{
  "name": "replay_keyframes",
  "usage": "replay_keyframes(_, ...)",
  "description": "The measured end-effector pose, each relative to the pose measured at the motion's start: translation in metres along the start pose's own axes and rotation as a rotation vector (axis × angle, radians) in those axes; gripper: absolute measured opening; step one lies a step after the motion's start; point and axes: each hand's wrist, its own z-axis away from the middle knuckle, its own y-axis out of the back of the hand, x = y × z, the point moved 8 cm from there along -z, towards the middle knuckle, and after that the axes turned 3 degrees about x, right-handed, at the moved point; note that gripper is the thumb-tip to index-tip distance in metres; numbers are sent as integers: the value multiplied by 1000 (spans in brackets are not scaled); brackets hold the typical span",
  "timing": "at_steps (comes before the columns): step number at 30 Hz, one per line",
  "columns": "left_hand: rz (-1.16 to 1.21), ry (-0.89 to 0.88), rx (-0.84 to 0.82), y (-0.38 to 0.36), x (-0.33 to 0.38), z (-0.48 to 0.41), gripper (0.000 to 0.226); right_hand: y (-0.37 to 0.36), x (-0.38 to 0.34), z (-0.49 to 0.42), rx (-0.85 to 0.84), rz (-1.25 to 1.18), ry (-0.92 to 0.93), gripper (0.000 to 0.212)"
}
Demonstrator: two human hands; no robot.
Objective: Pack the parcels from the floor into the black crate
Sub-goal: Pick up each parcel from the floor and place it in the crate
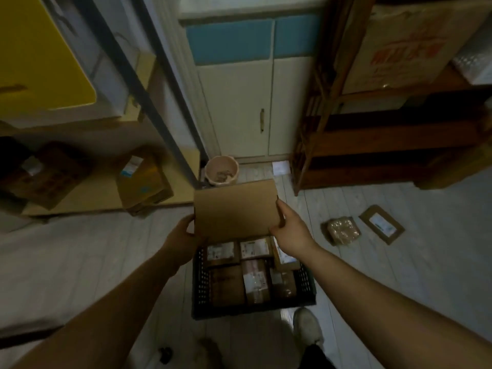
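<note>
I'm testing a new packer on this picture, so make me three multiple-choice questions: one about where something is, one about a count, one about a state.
1. Where is the cardboard box? A packed inside the crate; B held up over the crate; C lying on the floor.
2. How many parcels lie on the floor right of the crate? A none; B two; C five.
3. The left hand and right hand are: A both gripping the box; B both idle; C one gripping.
Answers: B, it hangs above the packed parcels; B, a wrapped parcel and a flat labelled parcel; A, each grips a side.
</note>
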Motion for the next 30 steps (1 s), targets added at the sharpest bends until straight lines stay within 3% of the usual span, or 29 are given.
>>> replay_keyframes(4,-61,-37,-117,-12,-47,-55,58,-54,52,-16,39,19,-126,69)
replay_keyframes(9,-159,35,-142,-46,-127,-125,47,-120,129,-48,-21,80,-144,57)
replay_keyframes(14,-265,28,-202,-111,-213,-178,77,-173,237,-77,-95,228,-265,71)
replay_keyframes(17,-411,46,-243,-145,-268,-204,78,-201,287,-91,-143,304,-253,69)
replay_keyframes(23,-646,64,-327,-191,-353,-236,72,-255,369,-99,-312,390,-261,80)
replay_keyframes(30,-665,168,-520,-232,-423,-231,75,-300,438,-74,-575,667,-331,86)
